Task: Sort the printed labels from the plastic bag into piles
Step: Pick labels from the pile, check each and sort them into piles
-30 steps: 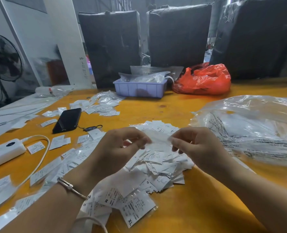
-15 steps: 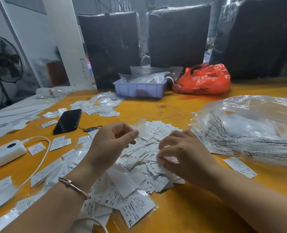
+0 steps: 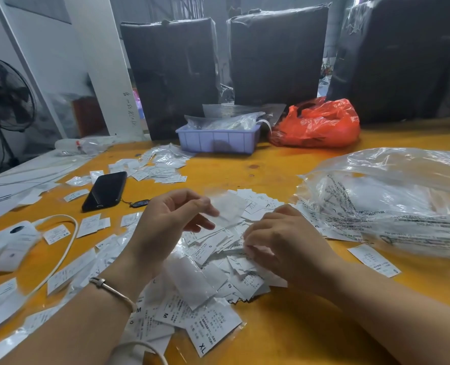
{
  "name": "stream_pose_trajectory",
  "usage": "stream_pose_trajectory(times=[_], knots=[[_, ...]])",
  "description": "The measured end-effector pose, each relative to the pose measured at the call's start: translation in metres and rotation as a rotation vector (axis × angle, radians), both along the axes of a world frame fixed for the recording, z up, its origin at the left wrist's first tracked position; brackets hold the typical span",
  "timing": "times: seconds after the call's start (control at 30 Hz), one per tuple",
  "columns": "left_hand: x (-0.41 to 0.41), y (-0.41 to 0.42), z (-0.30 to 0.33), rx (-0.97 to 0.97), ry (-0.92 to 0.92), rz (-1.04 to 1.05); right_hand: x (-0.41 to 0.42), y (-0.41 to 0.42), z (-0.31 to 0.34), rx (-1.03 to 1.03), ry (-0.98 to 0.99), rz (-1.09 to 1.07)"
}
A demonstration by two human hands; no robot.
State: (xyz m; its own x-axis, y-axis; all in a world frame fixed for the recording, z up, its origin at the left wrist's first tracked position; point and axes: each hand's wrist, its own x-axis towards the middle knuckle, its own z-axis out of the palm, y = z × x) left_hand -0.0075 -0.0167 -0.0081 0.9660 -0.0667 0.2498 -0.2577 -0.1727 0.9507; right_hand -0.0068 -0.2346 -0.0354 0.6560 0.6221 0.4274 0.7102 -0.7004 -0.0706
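1. Left hand [image 3: 166,222] pinches one label [image 3: 229,209] above the main pile [image 3: 218,264].
2. Right hand [image 3: 284,243], fingers curled, picks at the pile; exact grip unclear.
3. One clear plastic bag [image 3: 392,206] right of the pile.
4. One phone [image 3: 105,191], one blue tray [image 3: 218,140], one red bag [image 3: 318,125], all on the table [image 3: 297,333].

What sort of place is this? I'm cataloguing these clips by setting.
Probably a garment warehouse or packing workshop: size labels heaped on a yellow worktable, large black wrapped bales behind it, and a clear plastic bag of supplies.
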Motion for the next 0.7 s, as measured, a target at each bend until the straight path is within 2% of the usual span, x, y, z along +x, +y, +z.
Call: stream_pose_trajectory(times=[0.2, 0.37, 0.53, 0.7], knots=[[0.001, 0.001, 0.000, -0.038, 0.046, 0.011, -0.001, -0.004, 0.006, 0.145, 0.105, 0.065], [0.002, 0.004, 0.003, -0.174, 0.152, -0.015, -0.006, -0.008, 0.010, 0.128, 0.017, 0.082], [0.000, 0.003, 0.004, -0.147, 0.245, -0.081, -0.010, -0.014, 0.014, 0.098, 0.114, 0.071], [-0.002, 0.002, 0.006, -0.058, 0.231, -0.096, -0.007, -0.017, 0.015, 0.287, 0.208, -0.080]])
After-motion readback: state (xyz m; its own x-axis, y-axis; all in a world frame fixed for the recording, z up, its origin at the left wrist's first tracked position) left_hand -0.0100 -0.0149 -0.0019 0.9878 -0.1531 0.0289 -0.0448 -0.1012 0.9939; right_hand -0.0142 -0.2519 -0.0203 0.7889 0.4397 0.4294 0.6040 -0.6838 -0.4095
